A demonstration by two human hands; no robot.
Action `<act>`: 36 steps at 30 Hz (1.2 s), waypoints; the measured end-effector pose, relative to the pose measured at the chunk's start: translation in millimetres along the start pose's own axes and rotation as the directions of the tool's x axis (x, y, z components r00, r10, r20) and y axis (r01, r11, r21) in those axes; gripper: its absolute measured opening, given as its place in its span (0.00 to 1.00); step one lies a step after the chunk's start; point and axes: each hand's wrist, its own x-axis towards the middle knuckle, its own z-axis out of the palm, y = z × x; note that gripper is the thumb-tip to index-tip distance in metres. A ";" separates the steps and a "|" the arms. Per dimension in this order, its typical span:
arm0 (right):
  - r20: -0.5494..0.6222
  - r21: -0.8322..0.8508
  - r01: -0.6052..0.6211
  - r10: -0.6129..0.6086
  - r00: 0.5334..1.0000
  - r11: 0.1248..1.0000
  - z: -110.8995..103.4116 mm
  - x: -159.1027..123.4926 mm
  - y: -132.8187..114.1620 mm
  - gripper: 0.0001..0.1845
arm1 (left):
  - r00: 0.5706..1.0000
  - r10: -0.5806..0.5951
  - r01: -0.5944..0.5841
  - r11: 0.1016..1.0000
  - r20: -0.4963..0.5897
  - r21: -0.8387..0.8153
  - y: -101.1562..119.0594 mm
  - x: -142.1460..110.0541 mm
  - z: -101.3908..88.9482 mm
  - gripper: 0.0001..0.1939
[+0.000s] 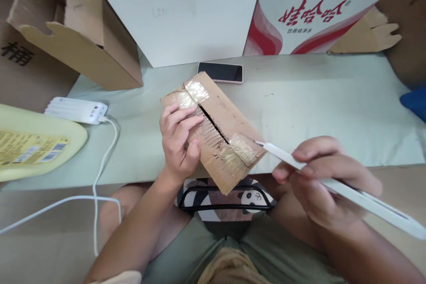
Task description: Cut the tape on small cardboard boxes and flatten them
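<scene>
A small flat cardboard box (226,111) is tilted over the table's front edge, with shiny clear tape at both ends and a dark slit along its middle. My left hand (179,137) grips its left side, fingers lying over the torn, ridged surface near the upper tape. In my right hand (328,177) is a slim white utility knife (282,155), held like a pen. Its short blade tip points left and meets, or nearly meets, the box beside the lower tape patch (244,147). Whether the blade has gone into the cardboard, I cannot tell.
Behind the box lies a phone (221,72). Large white cartons (199,13) stand at the back, an opened brown carton (100,44) at the left. A power bank (78,110) with a white cable (109,142) and a yellow bottle (40,142) occupy the left side.
</scene>
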 end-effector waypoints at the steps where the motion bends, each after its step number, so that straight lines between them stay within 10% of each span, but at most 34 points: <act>1: 0.014 -0.002 0.001 -0.001 1.000 1.000 -1.0 -1.2 -0.4 0.07 | 1.000 0.001 -0.001 1.000 0.003 0.007 0.0 -0.1 -0.2 0.21; 19: 0.065 -0.119 0.269 -0.263 0.963 0.956 10.0 14.4 4.1 0.09 | 1.000 -0.006 0.006 1.000 -0.005 0.010 1.7 -1.0 0.3 0.20; 36: 0.123 -0.116 0.106 -0.091 0.988 0.988 -7.3 -3.2 -14.8 0.07 | 0.994 -0.102 0.099 0.991 0.032 0.089 1.1 -2.5 -1.2 0.26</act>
